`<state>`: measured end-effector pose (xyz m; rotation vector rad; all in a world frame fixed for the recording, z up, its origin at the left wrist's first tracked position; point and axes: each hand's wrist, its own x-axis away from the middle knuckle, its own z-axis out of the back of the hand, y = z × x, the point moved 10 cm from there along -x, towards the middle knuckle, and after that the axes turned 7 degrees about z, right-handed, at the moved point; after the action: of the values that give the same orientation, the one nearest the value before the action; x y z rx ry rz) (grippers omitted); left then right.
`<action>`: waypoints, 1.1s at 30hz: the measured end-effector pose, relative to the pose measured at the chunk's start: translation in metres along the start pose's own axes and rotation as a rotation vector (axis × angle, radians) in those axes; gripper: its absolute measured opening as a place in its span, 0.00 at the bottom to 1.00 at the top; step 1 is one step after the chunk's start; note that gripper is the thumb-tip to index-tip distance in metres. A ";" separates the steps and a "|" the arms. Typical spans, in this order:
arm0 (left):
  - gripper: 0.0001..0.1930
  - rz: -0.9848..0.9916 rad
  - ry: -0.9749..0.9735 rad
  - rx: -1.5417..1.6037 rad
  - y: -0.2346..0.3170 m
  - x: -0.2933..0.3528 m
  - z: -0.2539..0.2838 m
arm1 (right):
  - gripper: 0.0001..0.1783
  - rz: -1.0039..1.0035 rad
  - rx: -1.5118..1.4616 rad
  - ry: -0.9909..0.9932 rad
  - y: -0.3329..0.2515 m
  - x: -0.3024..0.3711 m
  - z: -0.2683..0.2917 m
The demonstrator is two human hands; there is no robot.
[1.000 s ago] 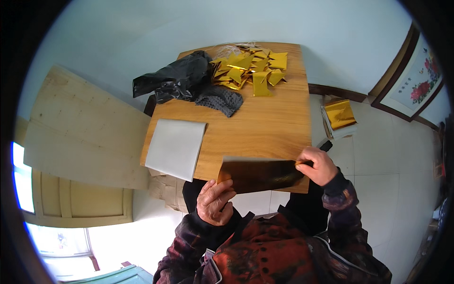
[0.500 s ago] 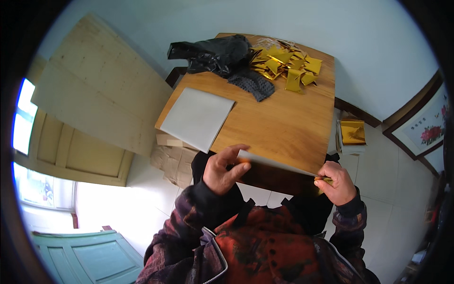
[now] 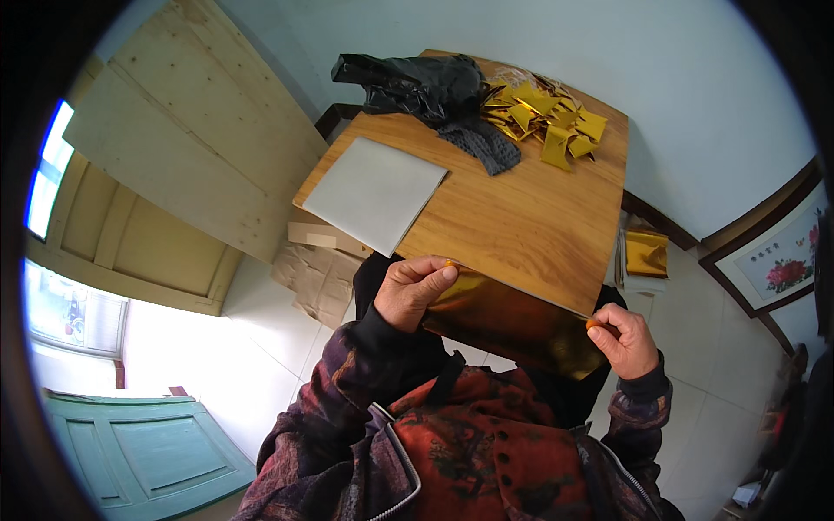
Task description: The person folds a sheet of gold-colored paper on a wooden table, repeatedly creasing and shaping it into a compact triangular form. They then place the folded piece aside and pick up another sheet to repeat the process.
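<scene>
Between my two hands a sheet of shiny gold foil paper (image 3: pixel 512 321) is stretched at the near edge of the wooden table (image 3: pixel 530 217), its gold face hanging down over my lap. My left hand (image 3: pixel 408 291) pinches the sheet's upper left corner between thumb and fingers. At the upper right corner my right hand (image 3: pixel 625 339) has the sheet pinched in closed fingers. A flat stack of pale grey sheets (image 3: pixel 378 191) lies on the table's left side. Several folded gold foil pieces (image 3: pixel 560 130) are heaped at the far right.
A black plastic bag (image 3: pixel 426 87) and a dark textured cloth (image 3: pixel 486 143) rest at the table's far side. More gold paper (image 3: pixel 647 253) sits on a pile to the right. Brown cardboard (image 3: pixel 317 273) lies on the floor at left; a wooden board (image 3: pixel 200 130) leans behind it.
The sheet, seen nearly edge-on before, now shows its gold face. My left fingers, spread apart earlier, have closed on its corner. The whole view has shifted slightly.
</scene>
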<state>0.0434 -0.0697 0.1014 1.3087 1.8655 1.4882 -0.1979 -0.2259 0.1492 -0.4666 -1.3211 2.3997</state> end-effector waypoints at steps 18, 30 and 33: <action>0.09 0.173 0.034 -0.356 -0.049 -0.092 0.021 | 0.08 -0.065 0.213 0.090 0.089 -0.034 -0.011; 0.24 -0.570 0.172 -1.321 -0.038 -0.145 -0.048 | 0.14 -0.063 0.662 0.388 0.118 -0.060 0.043; 0.27 -0.642 -0.126 -1.467 -0.076 -0.116 -0.101 | 0.16 0.178 0.619 0.457 0.080 -0.052 0.018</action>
<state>-0.0125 -0.2202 0.0410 0.0617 0.5402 1.6510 -0.1721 -0.3031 0.0958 -0.8939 -0.3299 2.4650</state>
